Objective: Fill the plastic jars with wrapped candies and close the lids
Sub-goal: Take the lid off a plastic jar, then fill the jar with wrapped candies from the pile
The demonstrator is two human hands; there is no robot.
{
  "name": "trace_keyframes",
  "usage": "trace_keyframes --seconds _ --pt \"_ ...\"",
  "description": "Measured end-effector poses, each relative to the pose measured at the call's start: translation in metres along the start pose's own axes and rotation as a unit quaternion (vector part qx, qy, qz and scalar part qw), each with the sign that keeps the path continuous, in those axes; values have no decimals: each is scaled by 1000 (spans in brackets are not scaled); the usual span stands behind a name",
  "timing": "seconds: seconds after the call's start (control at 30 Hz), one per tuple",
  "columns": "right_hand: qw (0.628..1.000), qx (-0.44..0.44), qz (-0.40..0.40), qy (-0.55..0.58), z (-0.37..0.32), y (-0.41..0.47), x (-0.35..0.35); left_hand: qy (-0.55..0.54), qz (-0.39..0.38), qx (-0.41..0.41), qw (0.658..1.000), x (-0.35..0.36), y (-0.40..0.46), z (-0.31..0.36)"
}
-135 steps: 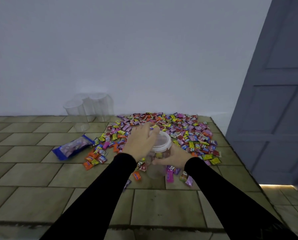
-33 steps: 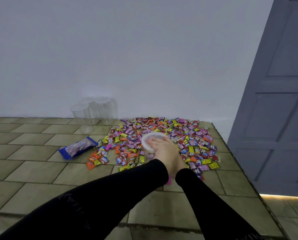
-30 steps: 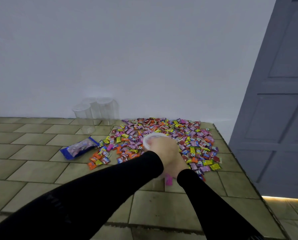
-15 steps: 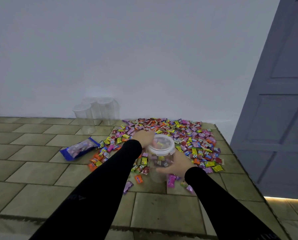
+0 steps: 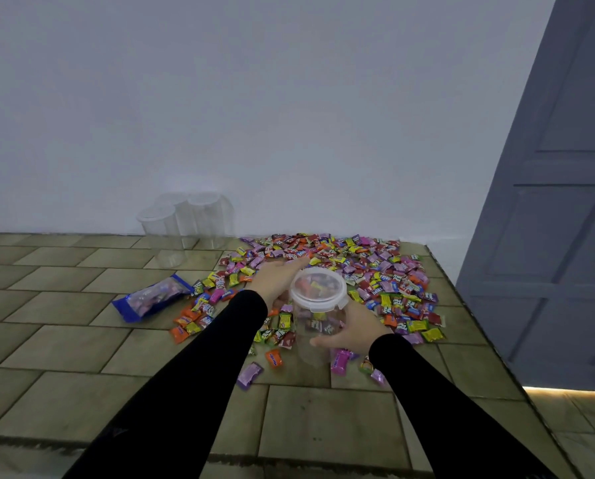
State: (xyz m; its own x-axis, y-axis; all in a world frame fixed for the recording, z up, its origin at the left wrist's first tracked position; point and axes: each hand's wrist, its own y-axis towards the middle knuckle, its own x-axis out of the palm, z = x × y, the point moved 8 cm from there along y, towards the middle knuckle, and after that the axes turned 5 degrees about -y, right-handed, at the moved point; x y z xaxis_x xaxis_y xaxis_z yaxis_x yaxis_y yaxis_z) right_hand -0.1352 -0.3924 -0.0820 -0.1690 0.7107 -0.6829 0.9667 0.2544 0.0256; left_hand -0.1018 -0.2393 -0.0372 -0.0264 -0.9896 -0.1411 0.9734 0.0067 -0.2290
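Observation:
A clear plastic jar (image 5: pixel 315 326) holding some wrapped candies stands at the near edge of the candy pile (image 5: pixel 375 274), its white-rimmed lid (image 5: pixel 318 286) on top. My right hand (image 5: pixel 353 328) curls round the jar's right side, thumb across the front. My left hand (image 5: pixel 277 276) lies flat beside the lid's left rim, fingers straight and reaching over the candies behind the jar. Whether it touches the lid I cannot tell. Both arms wear black sleeves.
Three empty clear jars (image 5: pixel 185 223) stand against the white wall at the back left. A blue candy bag (image 5: pixel 150 297) lies left of the pile. The tiled platform ends at a drop on the right, beside a grey door (image 5: pixel 558 202).
My left hand, which pressed down on the lid a second ago, has come off it and moved to the left and back. My right hand keeps holding the jar.

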Motion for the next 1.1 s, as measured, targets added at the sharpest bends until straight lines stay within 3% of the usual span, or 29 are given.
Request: trace_keyframes --seconds 0.13,0.3,0.47,0.57,0.7,0.83,1.1 --pt "1000 8 1 -12 4 2 2 28 6 32 999 -7 -15 10" --pt "1000 14 1 -7 1 -2 1 24 56 142 988 -10 -30 40" --pt "999 29 -1 29 2 -4 2 52 11 235 970 -1 -54 68" --pt "999 40 4 26 6 -8 2 125 -43 279 951 -4 -72 71" --pt "998 30 12 57 7 -10 -1 239 -119 262 927 -14 -79 49" --pt "998 20 13 65 4 -12 -3 365 -168 245 882 -6 -88 11" --pt "997 30 3 65 12 -8 0 484 -195 188 832 16 -93 -53"
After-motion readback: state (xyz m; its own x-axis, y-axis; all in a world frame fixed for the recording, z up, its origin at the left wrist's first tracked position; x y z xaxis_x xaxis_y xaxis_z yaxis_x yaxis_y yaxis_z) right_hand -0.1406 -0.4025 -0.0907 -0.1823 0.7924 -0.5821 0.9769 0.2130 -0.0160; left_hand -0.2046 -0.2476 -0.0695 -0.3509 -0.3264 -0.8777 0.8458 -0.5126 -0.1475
